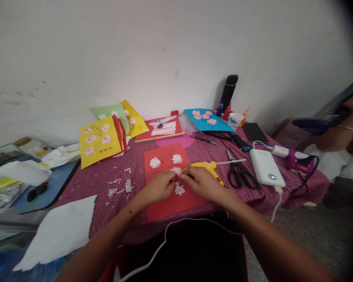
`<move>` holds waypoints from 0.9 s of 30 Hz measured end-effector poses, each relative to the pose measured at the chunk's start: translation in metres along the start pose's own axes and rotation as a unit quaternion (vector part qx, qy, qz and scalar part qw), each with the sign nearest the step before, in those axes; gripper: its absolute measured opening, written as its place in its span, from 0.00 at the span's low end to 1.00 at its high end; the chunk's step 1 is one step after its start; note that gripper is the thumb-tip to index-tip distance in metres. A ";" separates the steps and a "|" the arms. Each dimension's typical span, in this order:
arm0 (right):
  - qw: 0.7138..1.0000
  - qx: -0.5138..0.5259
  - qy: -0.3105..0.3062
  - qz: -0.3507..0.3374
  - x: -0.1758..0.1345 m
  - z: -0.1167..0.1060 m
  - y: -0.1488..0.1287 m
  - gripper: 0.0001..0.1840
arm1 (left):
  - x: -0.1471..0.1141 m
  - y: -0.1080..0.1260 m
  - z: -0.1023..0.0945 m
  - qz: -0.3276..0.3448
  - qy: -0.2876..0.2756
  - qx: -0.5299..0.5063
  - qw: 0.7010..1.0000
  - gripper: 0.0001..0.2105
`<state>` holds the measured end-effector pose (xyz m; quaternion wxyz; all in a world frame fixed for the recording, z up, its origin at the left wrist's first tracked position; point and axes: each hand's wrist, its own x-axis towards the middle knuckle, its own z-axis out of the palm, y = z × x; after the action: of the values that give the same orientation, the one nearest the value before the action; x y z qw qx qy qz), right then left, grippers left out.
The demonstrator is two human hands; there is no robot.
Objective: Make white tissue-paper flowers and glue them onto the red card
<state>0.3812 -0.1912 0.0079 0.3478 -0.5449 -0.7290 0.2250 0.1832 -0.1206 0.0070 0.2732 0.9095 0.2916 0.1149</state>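
A red card [161,207] lies in front of me with white paper flowers and thin drawn branches on it. My left hand [160,187] and my right hand [200,181] meet over its middle, fingertips pinched together at a white paper flower [175,171]. The fingers partly cover that flower. Two flowers sit above it, an upper-left flower [155,163] and an upper-right flower [177,158]. Just below my fingertips is a lower flower [179,189]. A yellow glue gun [207,167] with a glue stick in it lies beside my right hand.
Black scissors [240,174] and a white power bank [266,167] lie at right. Paper scraps [128,185] dot the checked cloth [106,207] at left. Finished-looking yellow [98,143] and blue [208,120] flower cards rest behind. A white cable [164,239] crosses my lap. Another person's arm [338,135] shows far right.
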 end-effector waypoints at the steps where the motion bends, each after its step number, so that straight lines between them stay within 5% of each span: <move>1: 1.000 -0.022 -0.011 -0.010 0.001 0.000 -0.003 0.10 | -0.003 0.001 0.000 -0.006 0.001 0.009 1.000 0.07; 11: 0.973 -0.185 -0.108 -0.083 0.007 -0.006 -0.026 0.11 | -0.016 -0.002 0.018 -0.038 0.017 -0.023 0.999 0.06; 27: 0.999 -0.033 0.014 -0.025 0.000 -0.001 -0.007 0.11 | -0.017 0.002 0.019 -0.039 0.037 -0.006 0.999 0.08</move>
<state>0.3776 -0.1933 0.0138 0.3456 -0.5406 -0.7446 0.1841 0.1776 -0.1403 -0.0083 0.2720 0.8908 0.3359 0.1400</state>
